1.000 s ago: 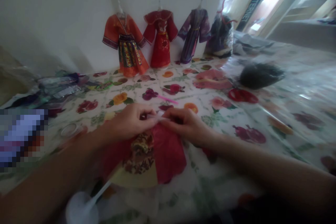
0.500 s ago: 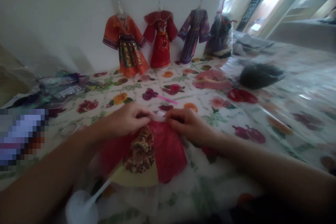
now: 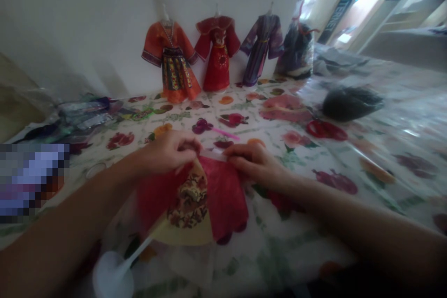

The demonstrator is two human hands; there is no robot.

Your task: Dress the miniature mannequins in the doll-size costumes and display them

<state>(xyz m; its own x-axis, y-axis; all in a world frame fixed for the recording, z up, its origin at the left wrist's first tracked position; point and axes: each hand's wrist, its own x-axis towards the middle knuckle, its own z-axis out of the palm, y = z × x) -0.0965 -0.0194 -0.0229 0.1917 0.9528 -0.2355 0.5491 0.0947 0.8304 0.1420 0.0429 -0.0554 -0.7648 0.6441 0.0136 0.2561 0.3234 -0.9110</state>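
Observation:
A small red doll skirt (image 3: 223, 198) with a brocade front panel (image 3: 190, 195) and a yellow hem lies on the table in front of me. Its white waistband (image 3: 212, 154) runs between my two hands. My left hand (image 3: 167, 151) pinches the waistband's left end with closed fingers. On the other end my right hand (image 3: 256, 163) is closed in the same way. Both forearms reach in from the bottom of the view.
Three doll robes stand against the wall: orange (image 3: 172, 63), red (image 3: 219, 53), purple (image 3: 262, 46). A bagged dark costume (image 3: 297, 51), dark hair (image 3: 351, 102), red scissors (image 3: 326, 129), a pink stick (image 3: 225, 133), packets (image 3: 84, 114) and a white stand (image 3: 113, 277) lie on the floral tablecloth (image 3: 384, 149).
My hands have drawn slightly apart along the waistband, stretching it flat. The brocade panel has slid a little to the right over the red skirt. The view has shifted slightly.

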